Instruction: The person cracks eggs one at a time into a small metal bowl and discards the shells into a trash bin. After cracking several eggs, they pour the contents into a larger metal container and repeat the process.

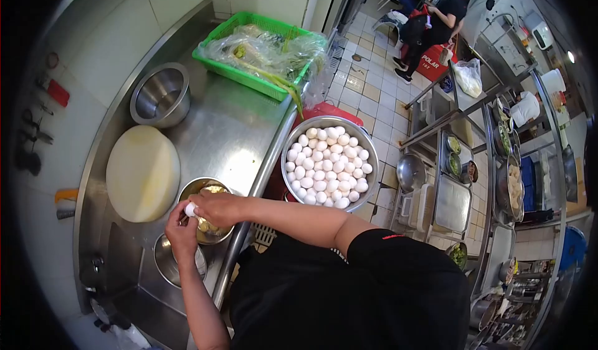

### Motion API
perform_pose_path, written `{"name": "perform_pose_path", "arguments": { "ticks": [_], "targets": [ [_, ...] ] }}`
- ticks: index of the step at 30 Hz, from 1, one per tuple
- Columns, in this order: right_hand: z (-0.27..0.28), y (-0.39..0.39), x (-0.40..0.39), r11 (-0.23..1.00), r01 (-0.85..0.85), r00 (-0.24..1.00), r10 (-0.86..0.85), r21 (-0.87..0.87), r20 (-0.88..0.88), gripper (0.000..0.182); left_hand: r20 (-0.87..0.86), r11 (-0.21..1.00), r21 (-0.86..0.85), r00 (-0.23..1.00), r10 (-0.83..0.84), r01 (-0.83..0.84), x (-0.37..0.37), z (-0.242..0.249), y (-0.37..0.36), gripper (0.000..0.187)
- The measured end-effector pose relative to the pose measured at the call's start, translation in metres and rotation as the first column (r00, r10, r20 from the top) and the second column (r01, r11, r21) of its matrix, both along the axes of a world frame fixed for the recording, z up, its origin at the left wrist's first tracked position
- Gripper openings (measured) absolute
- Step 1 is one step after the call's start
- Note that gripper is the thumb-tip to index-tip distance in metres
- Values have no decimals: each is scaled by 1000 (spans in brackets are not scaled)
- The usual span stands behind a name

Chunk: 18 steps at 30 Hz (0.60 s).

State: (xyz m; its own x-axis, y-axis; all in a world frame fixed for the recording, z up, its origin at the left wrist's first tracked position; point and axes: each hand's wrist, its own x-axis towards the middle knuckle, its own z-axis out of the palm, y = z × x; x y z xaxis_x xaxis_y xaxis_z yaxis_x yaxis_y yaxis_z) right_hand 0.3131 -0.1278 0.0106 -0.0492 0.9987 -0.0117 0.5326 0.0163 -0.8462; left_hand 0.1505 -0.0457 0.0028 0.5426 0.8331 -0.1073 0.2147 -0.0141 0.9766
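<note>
A white egg (190,209) is pinched between my two hands, low over a metal bowl (182,194) on the steel counter. My left hand (180,230) closes its fingers around the egg from the near-left side. From the right, my right hand (215,208) reaches across the bowl with its fingers bent against the egg. Yellowish and pale bits show inside the bowl, partly covered by my hands; I cannot make out exactly what they are. A second metal bowl (163,264) stands close by, partly behind my left forearm. Many white eggs fill a large round basin (372,174) to the right.
On the steel counter (212,125) are a thick round cutting board (142,172), a deep metal pot (160,94) and a green basket (240,79) of bagged vegetables. A sink (118,259) lies at left. Racks (451,203) hold trays. People (445,19) are farther back.
</note>
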Motion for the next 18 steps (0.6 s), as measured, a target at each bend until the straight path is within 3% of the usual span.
{"name": "perform_pose_path", "arguments": {
  "ticks": [1, 3, 5, 6, 7, 8, 9, 11, 12, 13, 14, 15, 16, 17, 18],
  "targets": [
    [4, -2, 0, 1000, 5, 1000, -5, 8, 2, 33, -59, 995, 101, 998, 6, 0, 1, -1, 0, 36],
    [7, -5, -2, 995, 98, 995, -98, -4, 13, 44, -64, 989, 148, 998, 3, 6, 11, 3, -7, 38],
    [4, -3, -2, 992, 127, 992, -127, -19, 29, 54, -4, 970, 238, 999, -53, 53, 19, 6, -16, 41],
    [7, -4, -2, 989, 151, 987, -150, 7, -57, 56, -59, 958, 273, 995, -79, 92, 20, 4, -17, 42],
    [10, -5, -3, 984, 175, 975, -169, 30, -146, 58, -67, 956, 277, 995, -79, 94, 22, 4, -20, 42],
    [12, -7, -1, 987, 141, 970, -152, -73, -191, 63, -83, 978, 197, 995, -57, 72, 25, 3, -22, 40],
    [14, -13, 6, 988, 140, 969, -151, -68, -196, 63, -100, 992, 117, 994, -36, 48, 28, 2, -23, 39],
    [38, -26, 18, 974, 77, 963, -128, -214, -237, 65, -90, 997, 69, 996, -12, 18, 31, 1, -19, 36],
    [6, -26, 18, 973, 228, 954, -232, -44, -188, 63, 22, 999, -35, 1000, 21, -20, 28, 0, -14, 35],
    [-13, -29, 31, 964, 267, 929, -254, 13, -268, 59, 127, 989, -141, 989, 70, -52, 20, -1, -9, 35],
    [-9, -42, 48, 927, 360, 910, -325, 102, -255, 55, 169, 974, -226, 983, 70, -31, 6, 0, -1, 37],
    [-43, -49, 69, 880, 408, 913, -385, 244, -137, 47, 153, 973, -224, 985, 83, -48, -12, 10, 2, 37],
    [-3, -71, 87, 822, 554, 765, -566, -132, -307, 42, 258, 963, -257, 955, 148, -80, -34, 27, 2, 40],
    [-60, -93, 142, 683, 728, 685, -724, 50, -86, 42, 354, 951, -289, 911, 213, -110, -58, 42, -1, 44],
    [-60, -120, 166, 626, 779, 626, -779, 15, -22, 46, 371, 952, -278, 899, 233, -132, -82, 49, -2, 46]
  ]
}}
